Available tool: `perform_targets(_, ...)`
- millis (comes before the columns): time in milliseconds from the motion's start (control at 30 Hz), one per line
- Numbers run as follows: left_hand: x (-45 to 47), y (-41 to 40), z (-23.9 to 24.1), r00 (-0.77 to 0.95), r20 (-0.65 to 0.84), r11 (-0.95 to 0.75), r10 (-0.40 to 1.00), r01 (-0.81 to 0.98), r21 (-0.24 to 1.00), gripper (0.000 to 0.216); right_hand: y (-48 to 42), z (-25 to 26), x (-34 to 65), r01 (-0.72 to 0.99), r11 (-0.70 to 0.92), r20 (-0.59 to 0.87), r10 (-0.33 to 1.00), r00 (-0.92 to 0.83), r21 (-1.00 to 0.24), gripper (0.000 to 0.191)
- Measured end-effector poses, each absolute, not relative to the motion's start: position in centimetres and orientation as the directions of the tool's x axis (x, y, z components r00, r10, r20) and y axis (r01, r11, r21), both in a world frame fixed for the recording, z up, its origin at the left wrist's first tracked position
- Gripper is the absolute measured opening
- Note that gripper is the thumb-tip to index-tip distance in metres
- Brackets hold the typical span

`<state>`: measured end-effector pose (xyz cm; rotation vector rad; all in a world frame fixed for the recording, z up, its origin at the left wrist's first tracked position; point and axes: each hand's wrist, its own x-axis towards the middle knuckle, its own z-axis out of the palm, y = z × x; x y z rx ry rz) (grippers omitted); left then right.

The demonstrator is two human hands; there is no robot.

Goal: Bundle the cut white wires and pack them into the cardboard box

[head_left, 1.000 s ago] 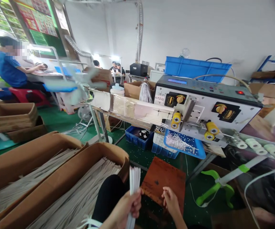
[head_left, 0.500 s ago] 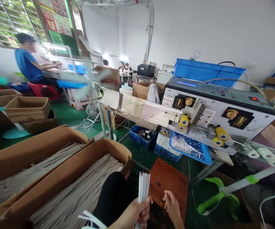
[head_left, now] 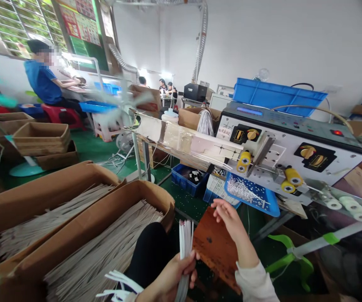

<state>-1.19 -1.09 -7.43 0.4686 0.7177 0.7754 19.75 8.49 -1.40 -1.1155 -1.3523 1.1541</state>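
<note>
A: What's moved since the last look?

B: The right hand [head_left: 229, 222] has lifted from low beside the wooden board [head_left: 214, 251] and now hangs over the board's far edge, with its white sleeve [head_left: 252, 285] showing on the near side. From where I sit, the left hand [head_left: 176, 283] has hardly shifted.

A: What has that left hand got?

B: A bundle of white strips [head_left: 185, 245], held upright, with the fingers [head_left: 191, 268] wrapped around it and pressed together. Loose strip ends [head_left: 120, 283] stick out to the left, low down.

A: And the right fingers [head_left: 218, 205]?

B: Open and lightly spread, pinching nothing. I can't tell whether they touch the board. They look just above it, near the blue tray [head_left: 250, 197] of small white bits.

A: What else is close by?

B: To the left, two cardboard boxes [head_left: 143, 193] hold long pale strips [head_left: 102, 243], and a dark trouser leg [head_left: 149, 247] sits between them and the bundle. Farther off on the right, a machine [head_left: 281, 142] with yellow rollers [head_left: 245, 161] stands on a surface, with a blue crate [head_left: 189, 180] on the floor below. Far left, a co-worker [head_left: 41, 82] in a blue shirt sits working.
</note>
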Motion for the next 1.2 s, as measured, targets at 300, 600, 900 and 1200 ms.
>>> perform_targets(300,-2.3,-1.1,-6.5,0.554,-0.371,0.653,0.745,-0.491,0.577,0.055,16.7,4.3,15.6,-0.499,0.171,-0.003,0.944,0.329,-0.849,0.045)
perform_targets(600,-3.4,-0.6,-5.1,0.508,-0.339,0.598,0.792,-0.533,0.599,0.050,21.5,6.2,14.2,-0.419,0.239,-0.029,0.841,0.541,-0.876,0.038)
perform_targets(900,-3.3,-0.6,-5.6,0.506,-0.295,0.566,0.811,-0.548,0.615,0.044,20.3,7.1,13.3,-0.244,0.335,0.128,0.787,0.604,-0.910,0.044)
perform_targets(1200,-4.6,1.2,-2.5,0.534,-0.246,0.544,0.809,-0.523,0.656,0.041,6.0,5.7,16.3,0.194,0.237,0.111,0.858,-0.502,-0.952,0.037)
